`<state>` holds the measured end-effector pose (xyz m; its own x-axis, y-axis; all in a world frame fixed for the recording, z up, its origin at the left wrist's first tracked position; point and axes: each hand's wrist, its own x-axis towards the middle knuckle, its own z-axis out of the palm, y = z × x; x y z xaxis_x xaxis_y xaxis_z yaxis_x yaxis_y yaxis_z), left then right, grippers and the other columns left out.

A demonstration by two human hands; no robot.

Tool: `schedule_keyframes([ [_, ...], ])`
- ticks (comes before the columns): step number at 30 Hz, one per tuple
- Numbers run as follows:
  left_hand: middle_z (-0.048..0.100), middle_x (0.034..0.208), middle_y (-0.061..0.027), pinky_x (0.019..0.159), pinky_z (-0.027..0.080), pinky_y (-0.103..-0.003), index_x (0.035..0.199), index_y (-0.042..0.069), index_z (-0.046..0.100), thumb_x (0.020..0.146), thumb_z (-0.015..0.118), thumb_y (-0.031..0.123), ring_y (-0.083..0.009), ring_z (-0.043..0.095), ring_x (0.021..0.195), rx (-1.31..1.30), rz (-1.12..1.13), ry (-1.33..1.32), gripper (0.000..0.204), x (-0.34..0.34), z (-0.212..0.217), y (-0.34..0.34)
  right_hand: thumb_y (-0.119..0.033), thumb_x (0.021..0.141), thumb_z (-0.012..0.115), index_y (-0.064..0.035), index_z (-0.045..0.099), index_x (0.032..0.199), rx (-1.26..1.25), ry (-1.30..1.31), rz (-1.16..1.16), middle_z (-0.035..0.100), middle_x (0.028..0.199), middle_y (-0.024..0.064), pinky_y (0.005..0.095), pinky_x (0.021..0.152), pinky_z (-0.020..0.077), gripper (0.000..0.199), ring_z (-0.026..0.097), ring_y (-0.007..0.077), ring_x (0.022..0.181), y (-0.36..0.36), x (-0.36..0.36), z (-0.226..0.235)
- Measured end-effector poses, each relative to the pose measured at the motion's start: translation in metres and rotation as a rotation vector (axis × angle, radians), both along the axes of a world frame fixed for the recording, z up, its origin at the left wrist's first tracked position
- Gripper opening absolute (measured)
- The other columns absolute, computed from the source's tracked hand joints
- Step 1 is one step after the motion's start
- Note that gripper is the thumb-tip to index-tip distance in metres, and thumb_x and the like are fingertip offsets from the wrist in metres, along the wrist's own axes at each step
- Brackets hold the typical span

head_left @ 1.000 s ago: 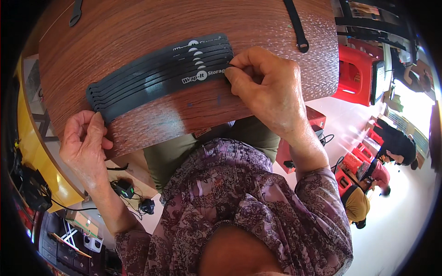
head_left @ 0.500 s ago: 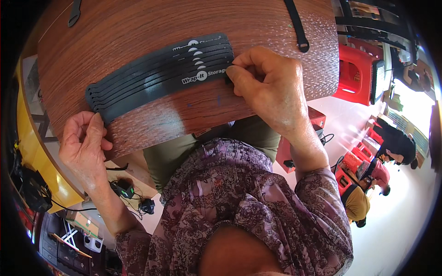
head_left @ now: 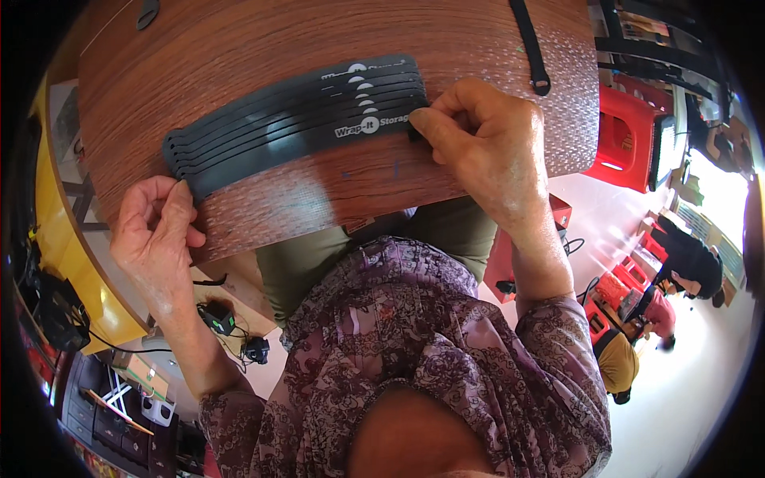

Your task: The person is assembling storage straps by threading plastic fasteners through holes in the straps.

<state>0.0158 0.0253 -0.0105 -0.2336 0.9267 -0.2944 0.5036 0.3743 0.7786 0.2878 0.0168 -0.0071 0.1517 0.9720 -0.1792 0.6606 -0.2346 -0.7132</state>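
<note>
Several dark grey fabric straps (head_left: 271, 127) with white printing lie overlapped like a fan on the brown wood-grain table (head_left: 255, 40). Each strap shows only a narrow band, apart from the nearest one, which shows its full width. My left hand (head_left: 155, 231) pinches the left end of the nearest strap between thumb and fingertips. At the other end, my right hand (head_left: 490, 143) has its thumb and forefinger closed on that same strap's right tip. A small black bit shows below the right fingertips; what it belongs to is partly hidden.
A loose black strap with a holed end (head_left: 535, 56) lies at the table's far right, and another strap's tip (head_left: 148, 13) shows far left. Red plastic stools (head_left: 621, 143) stand right of the table. Other people (head_left: 689, 263) are farther right. Cables and a black device (head_left: 217, 317) sit lower left.
The whole view has shifted a little, so the table and straps appear slightly farther right. Both hands keep their pinch at the ends of the nearest strap.
</note>
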Motion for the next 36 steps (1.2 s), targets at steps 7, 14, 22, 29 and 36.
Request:
schedule_keyframes([
  [7,0.054,0.066,-0.0005,0.038,0.027,-0.015,0.086,0.003,0.058,0.084,0.060,0.012,-0.0034,0.045,0.046,-0.013,-0.005,-0.066,0.009,-0.002,0.001,0.000,-0.013,0.070,0.068,-0.0012,0.059,0.066,-0.007,-0.042,0.001,0.059,0.059,0.0147,0.0357,0.052,0.0461,0.015,0.060,0.0286,0.055,0.003,0.001,0.000],
  [14,0.054,0.062,-0.0019,0.040,0.034,-0.017,0.081,0.001,0.056,0.077,0.064,0.003,-0.0042,0.045,0.048,0.019,0.077,-0.108,0.010,0.001,0.004,0.002,-0.016,0.071,0.067,-0.0007,0.060,0.067,-0.084,-0.104,-0.011,0.057,0.056,0.0146,0.0347,0.051,0.0448,0.018,0.059,0.0280,0.052,0.004,-0.002,0.006],
  [22,0.054,0.057,-0.0007,0.045,0.036,-0.021,0.077,0.002,0.057,0.073,0.070,0.008,-0.0058,0.044,0.050,0.179,-0.044,0.111,0.015,-0.011,-0.002,0.001,-0.017,0.072,0.067,-0.0002,0.062,0.069,-0.042,-0.088,-0.015,0.058,0.057,0.0141,0.0343,0.052,0.0450,0.017,0.060,0.0258,0.054,0.001,0.000,0.003],
  [29,0.052,0.061,-0.0008,0.040,0.034,-0.020,0.084,0.003,0.058,0.080,0.062,0.008,-0.0049,0.044,0.047,0.072,-0.064,-0.067,0.008,-0.022,0.001,0.000,-0.014,0.075,0.064,0.0010,0.062,0.072,-0.078,0.023,0.009,0.059,0.058,0.0135,0.0318,0.054,0.0452,0.015,0.060,0.0230,0.055,-0.001,0.002,0.008],
  [36,0.060,0.105,-0.0160,0.078,0.047,-0.036,0.111,0.000,0.057,0.089,0.054,0.029,-0.0262,0.060,0.093,0.887,-0.344,0.638,0.036,-0.008,0.001,-0.018,-0.013,0.074,0.066,-0.0001,0.060,0.094,0.580,-0.369,0.165,0.062,0.081,0.0144,0.0337,0.064,0.0467,0.024,0.061,0.0264,0.073,-0.026,0.002,0.006],
])
